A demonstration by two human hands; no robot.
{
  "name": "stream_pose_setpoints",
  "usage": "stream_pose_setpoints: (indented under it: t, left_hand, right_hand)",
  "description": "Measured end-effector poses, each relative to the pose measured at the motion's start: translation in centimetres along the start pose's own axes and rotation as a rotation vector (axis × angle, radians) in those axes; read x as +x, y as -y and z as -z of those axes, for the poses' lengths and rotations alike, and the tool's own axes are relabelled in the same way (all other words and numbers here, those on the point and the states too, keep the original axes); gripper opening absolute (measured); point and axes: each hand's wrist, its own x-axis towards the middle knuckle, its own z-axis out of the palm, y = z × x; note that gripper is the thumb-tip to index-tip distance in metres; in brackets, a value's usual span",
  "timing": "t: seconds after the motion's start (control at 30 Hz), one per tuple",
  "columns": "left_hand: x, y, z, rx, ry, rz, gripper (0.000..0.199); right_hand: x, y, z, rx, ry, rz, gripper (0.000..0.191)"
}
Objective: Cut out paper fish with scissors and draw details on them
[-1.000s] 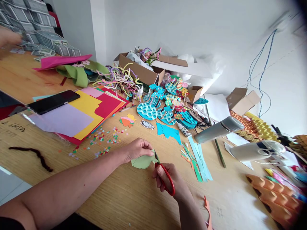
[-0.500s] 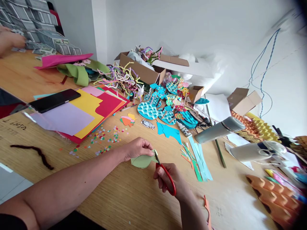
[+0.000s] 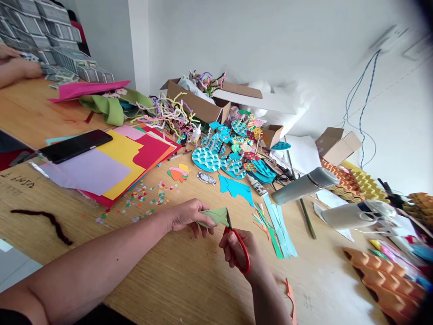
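My left hand (image 3: 193,217) pinches a piece of light green paper (image 3: 216,217) between thumb and fingers, above the wooden table (image 3: 176,280). Drawn lines show on the paper. My right hand (image 3: 241,250) is closed round the red handles of a pair of scissors (image 3: 246,257). The scissor blades meet the right end of the green paper; how far apart they are is hard to tell. Left of my hands lie scattered paper confetti bits (image 3: 149,198). Beyond them are small orange and yellow fish cutouts (image 3: 178,174), a drawn paper figure (image 3: 206,178) and a blue paper scrap (image 3: 236,189).
Coloured paper sheets (image 3: 91,169) with a black phone (image 3: 76,146) on top lie left. Pipe cleaners (image 3: 169,113), blue egg-carton crafts (image 3: 206,158) and boxes (image 3: 194,101) stand behind. Paper strips (image 3: 280,230), a grey bottle (image 3: 304,185) and orange egg carton (image 3: 382,280) are right. Another person's hands (image 3: 20,67) show far left.
My left hand has turned the green paper and lifted it slightly, so its fingers now show beneath. The scissors stay at the paper's right end. The whole view has shifted a little.
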Motion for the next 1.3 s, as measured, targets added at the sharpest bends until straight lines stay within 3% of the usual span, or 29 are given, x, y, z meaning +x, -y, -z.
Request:
stream_pose_setpoints:
  t: [0.17,0.43,0.57,0.77,0.93,1.3]
  left_hand:
    - [0.5,0.2,0.4,-0.132,-0.152,-0.029,0.028]
    - [0.7,-0.1,0.6,-0.326,-0.309,-0.131,0.028]
    - [0.9,-0.2,0.6,-0.355,-0.307,-0.185,0.031]
    - [0.5,-0.2,-0.1,-0.31,-0.215,-0.127,0.045]
    - [0.2,-0.2,-0.7,-0.323,-0.208,-0.125,0.061]
    - [0.8,0.4,-0.5,-0.255,-0.384,-0.23,0.035]
  right_hand:
    - [0.0,0.1,-0.1,0.039,-0.062,0.007,0.058]
    - [0.2,-0.4,-0.6,0.054,-0.024,-0.012,0.059]
    - [0.3,-0.5,-1.1,0.028,-0.001,-0.025,0.06]
    - [0.3,-0.4,-1.5,0.021,-0.031,-0.043,0.059]
    - [0.4,-0.3,-1.5,0.017,-0.054,-0.067,0.06]
    - [0.3,-0.3,-1.6,-0.008,-0.03,-0.088,0.06]
